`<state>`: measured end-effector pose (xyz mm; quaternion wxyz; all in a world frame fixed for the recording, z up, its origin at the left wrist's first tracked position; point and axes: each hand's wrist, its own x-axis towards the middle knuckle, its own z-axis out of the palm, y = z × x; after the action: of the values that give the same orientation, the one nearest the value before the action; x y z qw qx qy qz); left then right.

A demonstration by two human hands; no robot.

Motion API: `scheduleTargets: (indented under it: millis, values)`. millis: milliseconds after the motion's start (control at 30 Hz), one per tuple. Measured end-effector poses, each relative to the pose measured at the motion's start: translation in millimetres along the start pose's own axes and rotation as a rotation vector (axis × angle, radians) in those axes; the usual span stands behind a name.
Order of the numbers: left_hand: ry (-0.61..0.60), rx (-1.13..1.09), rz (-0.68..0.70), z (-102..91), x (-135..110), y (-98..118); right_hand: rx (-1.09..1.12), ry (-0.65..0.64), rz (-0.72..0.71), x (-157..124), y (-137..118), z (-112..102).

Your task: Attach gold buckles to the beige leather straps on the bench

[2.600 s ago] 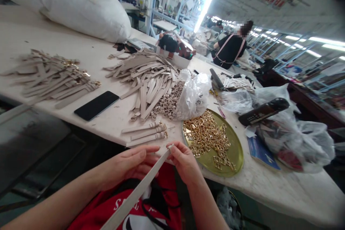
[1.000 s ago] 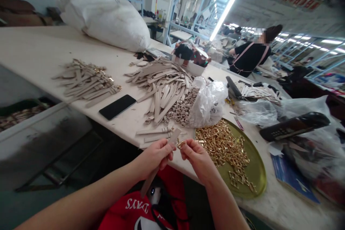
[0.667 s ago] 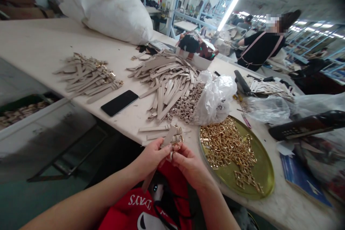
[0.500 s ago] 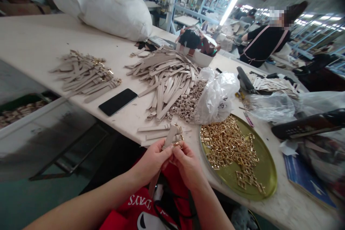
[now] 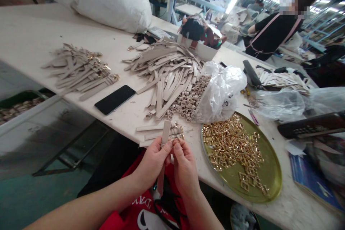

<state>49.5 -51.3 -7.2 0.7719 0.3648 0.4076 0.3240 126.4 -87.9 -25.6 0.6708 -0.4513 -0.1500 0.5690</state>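
My left hand [image 5: 154, 156] is closed around a beige leather strap [image 5: 166, 129], whose upper end stands above the fingers and whose lower end hangs toward my lap. Against it, my right hand [image 5: 185, 169] is closed in a pinch; whatever lies between its fingertips is too small and covered to make out. Just beyond the fingers, several straps with gold buckles [image 5: 149, 128] lie at the table edge. A round gold-green tray [image 5: 269, 172], to the right, bears a heap of gold buckles [image 5: 231, 143]. Small beige loops [image 5: 185, 104] are piled behind my hands.
Loose beige straps [image 5: 167, 64] form a large heap, with a crumpled plastic bag [image 5: 219, 93] beside it. Buckled straps [image 5: 81, 68] and a black phone [image 5: 115, 99] lie at left. A big white sack [image 5: 107, 0] stands behind. A person in black [image 5: 275, 36] is across the table.
The strap in my left hand has turned more upright. My fingers stay together, with the right hand shifted slightly. The whole view has moved a little.
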Motion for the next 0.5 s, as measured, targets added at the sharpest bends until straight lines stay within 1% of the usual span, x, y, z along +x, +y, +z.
scheduleTargets:
  millis: [67,133,233,300,367,400,500]
  values:
    - [0.011,-0.045,0.022,0.6,1,0,0.021,0.008,-0.002,0,4,1]
    - [-0.001,-0.098,0.01,0.3,1,-1,0.038,0.0,0.011,1,6,2]
    - [-0.073,-0.108,-0.056,-3.7,1,-2,0.051,-0.001,0.028,2,6,-1]
    - [-0.139,-0.014,-0.092,-9.2,0,-3,0.021,0.054,-0.016,3,2,-5]
    - [-0.171,0.137,-0.07,-16.2,-3,-3,-0.081,0.122,-0.086,3,-5,-12]
    - [-0.178,0.226,-0.041,-19.7,-5,-2,-0.152,0.135,-0.116,3,-9,-16]
    - [-0.194,0.497,0.049,-28.7,-12,4,-0.311,0.082,-0.149,1,-18,-27]
